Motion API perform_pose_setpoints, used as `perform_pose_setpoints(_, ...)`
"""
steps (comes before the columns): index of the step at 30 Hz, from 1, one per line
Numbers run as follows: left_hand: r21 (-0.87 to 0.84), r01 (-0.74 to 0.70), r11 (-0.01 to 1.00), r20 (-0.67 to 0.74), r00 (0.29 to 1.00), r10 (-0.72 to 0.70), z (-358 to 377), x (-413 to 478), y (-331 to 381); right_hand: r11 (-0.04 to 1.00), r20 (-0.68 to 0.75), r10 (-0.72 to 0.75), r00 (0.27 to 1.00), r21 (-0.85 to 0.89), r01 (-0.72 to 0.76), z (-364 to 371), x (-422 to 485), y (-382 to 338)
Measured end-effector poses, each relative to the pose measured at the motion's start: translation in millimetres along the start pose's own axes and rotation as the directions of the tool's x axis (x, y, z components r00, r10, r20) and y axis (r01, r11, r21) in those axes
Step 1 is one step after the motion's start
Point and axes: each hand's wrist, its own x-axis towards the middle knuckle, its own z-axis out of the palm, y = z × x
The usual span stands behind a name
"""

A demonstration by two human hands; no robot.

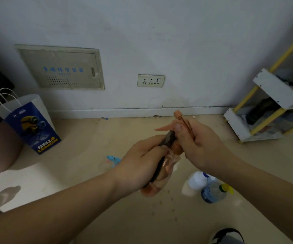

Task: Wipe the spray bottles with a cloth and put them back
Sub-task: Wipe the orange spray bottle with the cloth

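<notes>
Blue sprayer [113, 159] lies on floor [82, 148], left of hands. Left hand [138, 166]: fingers curled round cloth [167, 138], pressing it on orange bottle [175, 148]; the cloth sits between fingers and bottle body. Bottle is in mid-air, tilted. Right hand [200, 145]: fingers wrapped round spray head, thumb beside trigger. White bottle [197, 180] and clear bottle [212, 191] stand on floor below.

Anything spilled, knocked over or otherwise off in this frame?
Two small things. Dark spots speckle the floor under the orange spray bottle, possibly drips. A blue sprayer lies on its side beyond the left hand, which holds the cloth; the right hand grips the bottle's head.
</notes>
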Motion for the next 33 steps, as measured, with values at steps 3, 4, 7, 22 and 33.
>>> perform_pose_setpoints(3, 0.039, 0.047, 0.998, -0.019, 0.999, -0.047, -8, 8, -8, 0.998, -0.037, -0.06, 0.998, -0.033, 0.059, 1, 0, -6)
perform_pose_setpoints(4, 0.042, 0.121, 0.992, -0.021, 0.993, -0.12, -13, 11, -15, 0.997, -0.037, -0.072, 0.997, -0.014, 0.071, 0, 0, -9)
perform_pose_setpoints(7, 0.01, 0.376, 0.927, -0.026, 0.927, -0.375, -26, 16, -33, 0.987, -0.043, -0.155, 0.987, 0.042, 0.157, -7, 0, -16)
perform_pose_setpoints(22, -0.371, 0.409, 0.833, -0.297, 0.798, -0.524, 9, -3, -39, 0.958, -0.131, 0.213, 0.968, 0.225, -0.18, -2, 10, -9)
perform_pose_setpoints(33, 0.213, -0.068, 0.975, -0.349, 0.926, 0.141, -24, 16, -10, 0.97, 0.047, 0.159, 0.986, 0.18, -0.165, -5, 9, -7)
